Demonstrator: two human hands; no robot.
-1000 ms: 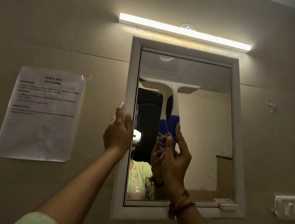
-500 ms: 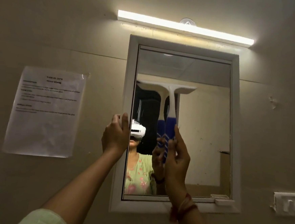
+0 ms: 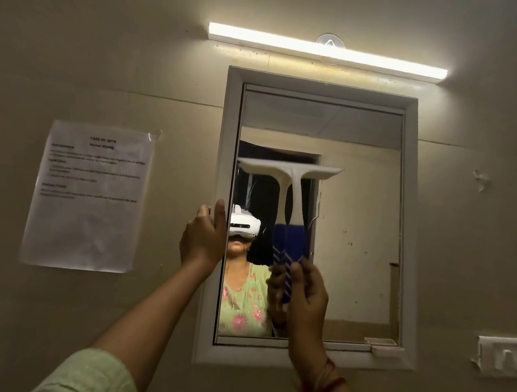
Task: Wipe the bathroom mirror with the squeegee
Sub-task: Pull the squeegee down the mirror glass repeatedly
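Note:
A white-framed mirror (image 3: 358,203) hangs on the beige wall. The squeegee (image 3: 297,195) has a white blade and neck and a blue handle. Its blade lies flat against the glass, level, in the left half about midway up. My right hand (image 3: 308,295) is shut on the blue handle from below. My left hand (image 3: 203,238) grips the mirror's left frame edge, fingers wrapped round it. The glass reflects a person in a green top with a white headset.
A lit tube light (image 3: 324,51) is mounted above the mirror. A printed paper sheet (image 3: 87,197) is taped to the wall on the left. A white switch plate (image 3: 504,357) sits at the lower right. A small white latch (image 3: 384,348) sticks out at the frame's bottom right.
The squeegee has slid down the glass with my right hand. My left hand stays on the frame edge. The camera view has tilted a little, bringing more of the reflection into sight.

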